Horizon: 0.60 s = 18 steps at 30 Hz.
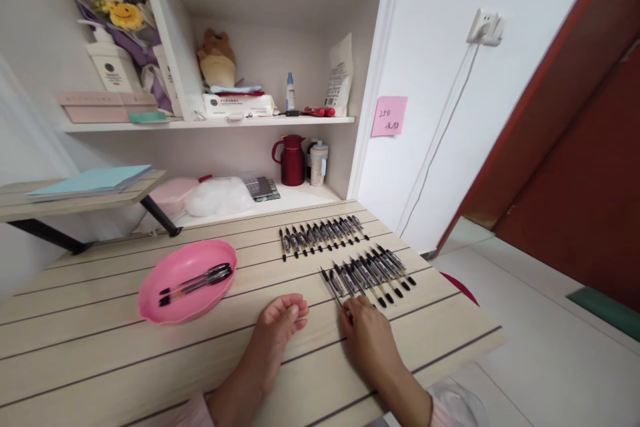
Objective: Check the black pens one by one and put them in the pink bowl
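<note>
So the right hand (369,337) has its fingers pinched closed on the near end of a slim pen with a dark, shiny barrel (332,289), the leftmost one in the nearer slanted row of dark-and-clear plastic pens (373,278). Other fingers are tucked under, so I can't tell how firm the pinch is. The left hand (280,320) is empty, half open with fingers loosely curled, between that row and the shallow pink plastic bowl with a wavy rim (193,255). Can't tell if it's touching the pale slatted wooden tabletop (225,347).

A farther row of similar black-ended pens (320,235) lies just beyond the nearer one, side by side and pretty neat. A few loose black-and-clear pens (200,277) are bunched together in the bowl.

My read: the step in hand is squaring up that end pen with its neighbours. What the move calls for, imo, is a light touch: settle it parallel, tips level, then let go straight up so the pens beside it don't roll.
</note>
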Tool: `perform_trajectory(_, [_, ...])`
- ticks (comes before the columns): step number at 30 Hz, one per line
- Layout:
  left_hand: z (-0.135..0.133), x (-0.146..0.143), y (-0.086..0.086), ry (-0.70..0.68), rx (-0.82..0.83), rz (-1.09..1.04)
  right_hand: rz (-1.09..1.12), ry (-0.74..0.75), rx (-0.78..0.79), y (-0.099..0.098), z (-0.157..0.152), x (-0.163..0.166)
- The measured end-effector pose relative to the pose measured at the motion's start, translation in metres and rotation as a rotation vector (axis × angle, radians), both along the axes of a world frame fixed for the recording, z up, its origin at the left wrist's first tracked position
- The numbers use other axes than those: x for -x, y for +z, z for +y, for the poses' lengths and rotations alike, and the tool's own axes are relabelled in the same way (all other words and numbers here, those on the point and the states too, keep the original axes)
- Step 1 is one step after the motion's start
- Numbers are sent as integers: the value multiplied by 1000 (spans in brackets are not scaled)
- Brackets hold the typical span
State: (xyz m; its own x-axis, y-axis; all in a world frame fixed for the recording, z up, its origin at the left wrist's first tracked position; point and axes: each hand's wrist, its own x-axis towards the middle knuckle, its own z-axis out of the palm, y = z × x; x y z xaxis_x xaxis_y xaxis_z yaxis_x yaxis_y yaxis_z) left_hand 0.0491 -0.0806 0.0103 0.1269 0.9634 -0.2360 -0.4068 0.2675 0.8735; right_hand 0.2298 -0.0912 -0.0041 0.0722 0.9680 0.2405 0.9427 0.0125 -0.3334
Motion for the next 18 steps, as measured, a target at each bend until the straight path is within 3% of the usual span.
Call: perform_trajectory(18, [0,2,-3,-61,-44,6,-42,-19,18,1,1,-1])
